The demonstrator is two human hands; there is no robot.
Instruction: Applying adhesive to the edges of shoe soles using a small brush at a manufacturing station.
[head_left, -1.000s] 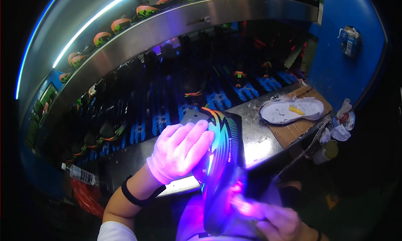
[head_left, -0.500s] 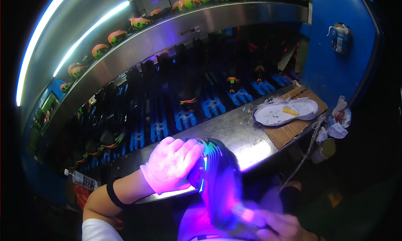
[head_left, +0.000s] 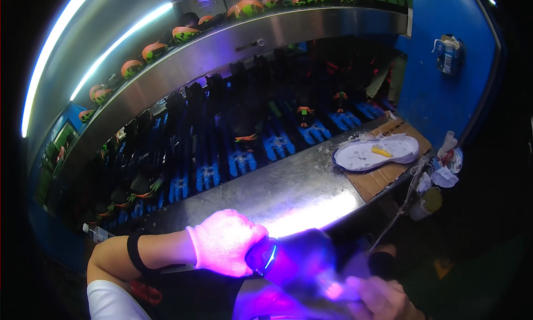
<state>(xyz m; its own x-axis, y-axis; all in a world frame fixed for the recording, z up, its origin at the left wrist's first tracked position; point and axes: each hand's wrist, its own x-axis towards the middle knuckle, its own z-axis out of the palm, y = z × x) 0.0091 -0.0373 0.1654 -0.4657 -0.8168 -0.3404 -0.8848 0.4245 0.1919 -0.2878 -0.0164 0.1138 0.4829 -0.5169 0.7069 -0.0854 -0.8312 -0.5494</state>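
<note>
Pink-gloved left hand (head_left: 225, 249) clasps glowing shoe (head_left: 294, 260).

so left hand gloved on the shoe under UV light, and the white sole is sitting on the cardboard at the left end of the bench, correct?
Not quite. In the head view the white sole lies on the cardboard at the right end of the bench, not the left. The gloved left hand is on the shoe as you said.

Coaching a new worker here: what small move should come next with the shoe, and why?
Probably tilt the shoe up toward the face. The gloved left hand grips it low at the picture's bottom edge, the right hand touches it below, and it looks blurred and half hidden under purple light.
</note>
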